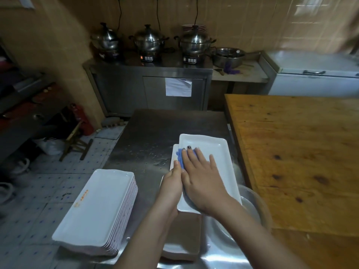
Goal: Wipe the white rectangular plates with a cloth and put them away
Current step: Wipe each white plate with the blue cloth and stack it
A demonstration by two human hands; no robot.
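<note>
Flat-fingered right hand (202,179) presses one blue cloth (180,155) on one white rectangular plate (217,152); left hand (172,183) grips its edge; one white plate stack (97,206) nearby.

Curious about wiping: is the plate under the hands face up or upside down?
Face up: the plate shows a raised rim around a sunken middle, where the right hand lies flat.

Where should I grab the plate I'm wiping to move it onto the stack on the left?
Take the plate by its left long rim, coming from the left, where the left hand holds it. The raised rim likely offers a lip to pinch, the right hand and blue cloth cover the middle, and the stack sits on that side.
</note>
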